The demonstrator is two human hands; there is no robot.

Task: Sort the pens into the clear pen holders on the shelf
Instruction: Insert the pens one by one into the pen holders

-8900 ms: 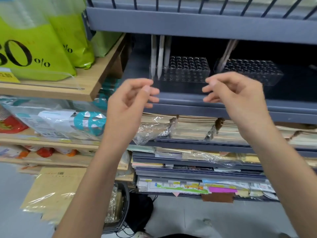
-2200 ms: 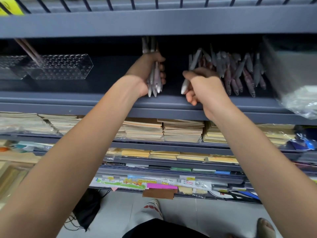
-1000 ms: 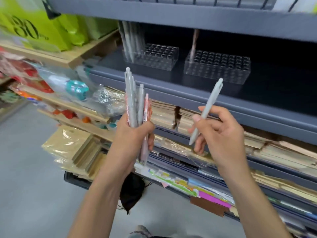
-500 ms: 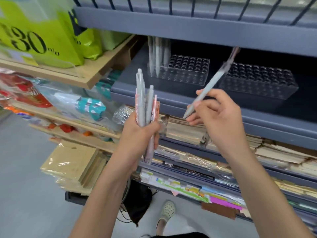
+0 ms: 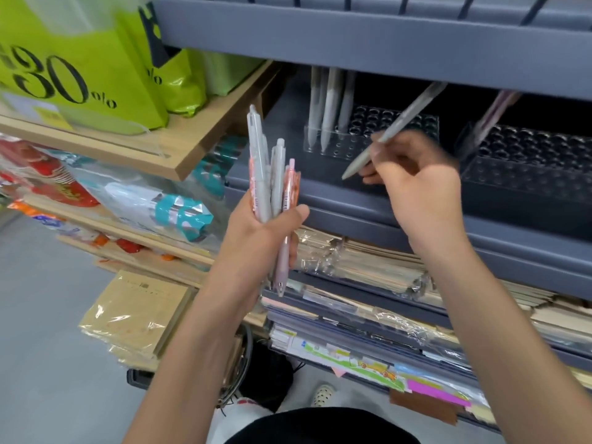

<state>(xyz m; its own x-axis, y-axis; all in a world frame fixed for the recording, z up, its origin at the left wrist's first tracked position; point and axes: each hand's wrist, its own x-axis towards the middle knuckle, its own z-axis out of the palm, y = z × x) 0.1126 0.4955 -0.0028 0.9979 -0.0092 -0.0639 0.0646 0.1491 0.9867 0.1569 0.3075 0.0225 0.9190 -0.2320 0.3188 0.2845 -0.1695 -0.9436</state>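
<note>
My left hand [image 5: 267,230] grips a bundle of pens [image 5: 270,177], grey and pink, held upright in front of the shelf edge. My right hand [image 5: 419,187] pinches a single grey pen [image 5: 395,129], slanted with its tip down-left, just in front of the left clear pen holder [image 5: 362,131]. That holder has three grey pens [image 5: 330,105] standing at its left end. A second clear pen holder [image 5: 525,155] sits to the right with a pinkish pen [image 5: 495,110] leaning in it.
The holders stand on a grey metal shelf [image 5: 368,200] under a low upper shelf [image 5: 352,36]. Stacks of wrapped notebooks [image 5: 358,261] fill the shelves below. Green bags [image 5: 80,75] sit on a wooden shelf [image 5: 179,149] at the left.
My right hand has moved the single grey pen up and forward toward the left holder. The left hand still holds the bundle, slightly higher in view.
</note>
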